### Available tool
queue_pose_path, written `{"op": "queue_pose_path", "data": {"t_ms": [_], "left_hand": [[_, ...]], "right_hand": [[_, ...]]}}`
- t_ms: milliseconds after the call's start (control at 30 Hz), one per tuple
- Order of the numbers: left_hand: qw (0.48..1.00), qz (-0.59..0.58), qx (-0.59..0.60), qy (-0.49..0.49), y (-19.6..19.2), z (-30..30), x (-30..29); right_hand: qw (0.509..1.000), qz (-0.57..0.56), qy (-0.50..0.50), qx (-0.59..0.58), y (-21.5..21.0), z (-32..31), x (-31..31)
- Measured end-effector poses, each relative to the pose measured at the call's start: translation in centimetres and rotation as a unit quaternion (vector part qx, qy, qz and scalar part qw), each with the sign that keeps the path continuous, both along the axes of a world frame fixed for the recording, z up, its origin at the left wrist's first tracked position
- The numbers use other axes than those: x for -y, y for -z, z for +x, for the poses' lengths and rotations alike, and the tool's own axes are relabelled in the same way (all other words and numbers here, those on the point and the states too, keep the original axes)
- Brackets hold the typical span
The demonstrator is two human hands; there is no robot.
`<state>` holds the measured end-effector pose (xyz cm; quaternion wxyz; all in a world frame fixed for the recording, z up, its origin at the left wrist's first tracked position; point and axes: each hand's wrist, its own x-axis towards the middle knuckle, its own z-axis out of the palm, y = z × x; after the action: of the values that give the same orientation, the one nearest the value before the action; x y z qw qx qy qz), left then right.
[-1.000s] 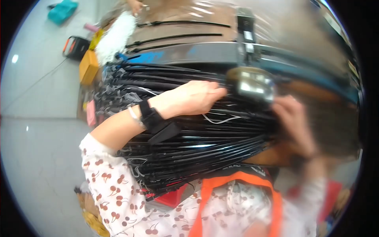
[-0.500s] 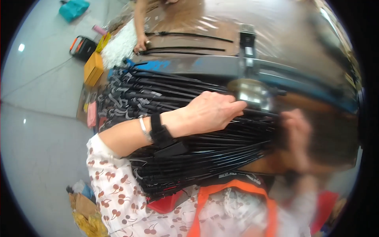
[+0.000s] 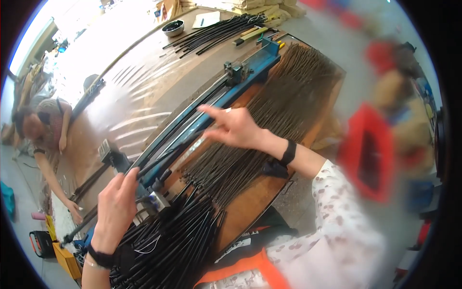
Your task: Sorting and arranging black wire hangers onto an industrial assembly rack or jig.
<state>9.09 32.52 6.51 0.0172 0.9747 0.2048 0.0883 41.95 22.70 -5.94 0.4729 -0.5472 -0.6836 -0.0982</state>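
While both forearms stretch out over the bench, the left hand [image 3: 116, 207] has its fingers bent and close together at a dark rod [image 3: 168, 151]; from where I stand, I cannot tell whether they grip it or merely rest against it. That rod slants up and away from the left fingertips toward the right hand [image 3: 236, 127], over a blue metal rail [image 3: 226, 98]. The right fingers are loosely spread, the forefinger stretched out ahead and the thumb apart from it, leaving a gap between them; the rod's far end comes near that thumb, though I can't make out whether they touch. Beyond the right forefinger, the rail runs on past a dark clamp [image 3: 236, 73]. To the right of the right fingers lies a broad spread of thin twisted rods [image 3: 274, 113], passing under that forearm. Below and to the right of the left fingers, glossy black rods [image 3: 178, 245] fan out in a thick heap, with a small metal block [image 3: 151, 207] nearer the fingers. Left of the left fingers, a co-worker's hand [image 3: 73, 212] reaches in. Well beyond both sets of fingers, a further black bundle [image 3: 216, 33] lies near a bowl [image 3: 173, 32] of dark bits.
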Motion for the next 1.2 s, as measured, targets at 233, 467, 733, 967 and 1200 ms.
{"op": "queue_pose_path", "data": {"t_ms": [233, 467, 733, 967, 1200], "left_hand": [[1.000, 0.011, -0.007, 0.012, 0.2, 3.0, -3.2], [0.994, 0.094, -0.054, -0.003, 0.5, 2.2, -5.3], [0.992, 0.118, 0.017, -0.035, -0.6, -3.0, -5.0], [0.989, 0.135, 0.053, -0.035, -1.5, -9.4, -4.8], [0.953, 0.183, 0.171, -0.170, -4.8, -14.4, -5.8]], "right_hand": [[0.994, -0.108, 0.031, 0.013, 1.0, 4.9, -3.5], [0.984, -0.104, 0.148, -0.003, 4.4, 3.4, -3.0], [0.985, -0.070, -0.153, -0.026, -1.5, -2.4, -3.0], [0.996, 0.044, -0.075, 0.032, -1.4, -6.5, -4.6], [0.971, -0.196, -0.093, -0.103, 2.5, -6.1, -8.1]]}}
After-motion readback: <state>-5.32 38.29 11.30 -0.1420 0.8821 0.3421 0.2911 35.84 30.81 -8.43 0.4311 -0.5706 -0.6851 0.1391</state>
